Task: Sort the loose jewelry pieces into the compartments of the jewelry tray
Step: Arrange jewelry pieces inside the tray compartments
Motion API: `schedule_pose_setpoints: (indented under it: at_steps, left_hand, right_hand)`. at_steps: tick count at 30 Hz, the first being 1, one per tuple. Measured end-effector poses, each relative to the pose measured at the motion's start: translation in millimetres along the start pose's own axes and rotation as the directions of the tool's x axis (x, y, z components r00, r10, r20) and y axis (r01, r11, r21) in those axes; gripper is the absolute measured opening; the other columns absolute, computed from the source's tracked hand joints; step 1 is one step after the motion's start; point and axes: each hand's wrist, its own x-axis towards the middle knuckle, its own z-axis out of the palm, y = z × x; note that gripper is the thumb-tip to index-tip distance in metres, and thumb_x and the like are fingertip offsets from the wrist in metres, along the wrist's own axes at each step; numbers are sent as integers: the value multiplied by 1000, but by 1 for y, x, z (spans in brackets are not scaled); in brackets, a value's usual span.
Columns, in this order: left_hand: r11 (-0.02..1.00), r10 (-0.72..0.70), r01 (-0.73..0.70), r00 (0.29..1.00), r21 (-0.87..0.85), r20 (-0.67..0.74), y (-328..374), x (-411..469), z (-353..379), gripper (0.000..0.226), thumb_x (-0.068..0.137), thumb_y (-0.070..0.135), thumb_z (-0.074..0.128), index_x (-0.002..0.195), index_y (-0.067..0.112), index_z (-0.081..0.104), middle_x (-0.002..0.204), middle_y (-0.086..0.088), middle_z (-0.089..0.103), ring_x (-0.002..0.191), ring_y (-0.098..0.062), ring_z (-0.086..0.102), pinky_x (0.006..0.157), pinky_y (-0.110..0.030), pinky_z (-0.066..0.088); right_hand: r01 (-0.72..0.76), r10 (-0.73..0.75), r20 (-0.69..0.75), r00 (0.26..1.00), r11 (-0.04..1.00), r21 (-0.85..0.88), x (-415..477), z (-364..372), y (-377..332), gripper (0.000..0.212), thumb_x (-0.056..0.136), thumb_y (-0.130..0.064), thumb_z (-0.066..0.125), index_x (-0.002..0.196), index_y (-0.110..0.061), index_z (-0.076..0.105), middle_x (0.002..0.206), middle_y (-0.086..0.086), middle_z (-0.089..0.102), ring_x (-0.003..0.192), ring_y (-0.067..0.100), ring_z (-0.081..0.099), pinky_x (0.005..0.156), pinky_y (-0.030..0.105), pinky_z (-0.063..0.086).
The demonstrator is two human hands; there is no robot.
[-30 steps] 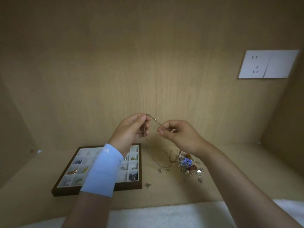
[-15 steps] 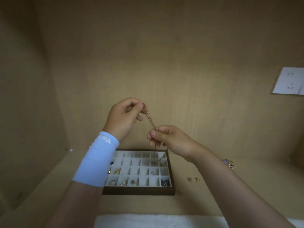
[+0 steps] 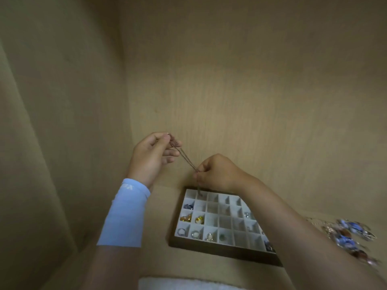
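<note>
Chain (image 3: 185,156) | pinched by left hand (image 3: 150,158) and right hand (image 3: 217,174) | tray (image 3: 219,251) on wooden shelf (image 3: 161,216)

- A household storage nook, like the inside of a cupboard, boxed in by pale wood-grain board.
- The back panel (image 3: 251,91) meets the left side panel (image 3: 52,122) in a straight vertical corner, and both stand on a shelf floor (image 3: 161,210) of the same board.
- On that floor sits a dark-rimmed jewelry tray (image 3: 209,249) with small white compartments, some holding rings, and beside it lies a heap of loose jewelry (image 3: 347,237).
- White fluffy fabric (image 3: 188,284) lies along the near edge, perhaps a towel.
</note>
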Motion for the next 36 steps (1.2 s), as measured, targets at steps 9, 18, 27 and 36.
schedule_pose_setpoints:
  at_steps: [9, 18, 27, 36]
  left_hand:
    - [988, 2, -1, 1000, 157, -6, -32, 11, -1, 22, 98, 14, 54, 80, 18, 66, 83, 1, 75, 69, -12, 64, 68, -24, 52]
    - [927, -66, 17, 991, 374, 120, -74, 6, -3, 14, 90, 14, 66, 83, 20, 76, 73, 12, 72, 71, -2, 65, 75, -19, 52]
    - [898, 28, -83, 991, 433, 131, -80, 11, -3, 11, 87, 12, 70, 87, 21, 77, 78, 9, 74, 73, 0, 65, 77, -16, 50]
    - [671, -208, 67, 973, 738, 101, -104, 4, -11, 13, 87, 19, 65, 89, 31, 70, 87, 13, 70, 85, -6, 65, 83, -24, 50]
  right_hand:
    - [-30, 34, 59, 998, 998, -62, 32, 28, 13, 18, 90, -24, 69, 73, -25, 74, 69, -11, 67, 65, 0, 57, 63, 17, 45]
    - [23, -34, 137, 990, 996, 86, 37, 30, 22, 19, 91, -14, 63, 91, -30, 74, 85, -13, 73, 75, -4, 64, 73, 18, 48]
    - [10, -25, 41, 999, 940, 342, 39, 25, 26, 9, 88, -16, 72, 82, -14, 78, 63, -2, 69, 49, 2, 55, 55, 25, 46]
    - [-17, 15, 97, 995, 1000, 22, 37, 54, 45, 10, 85, -12, 74, 92, -17, 80, 86, -7, 75, 79, 4, 69, 76, 18, 52]
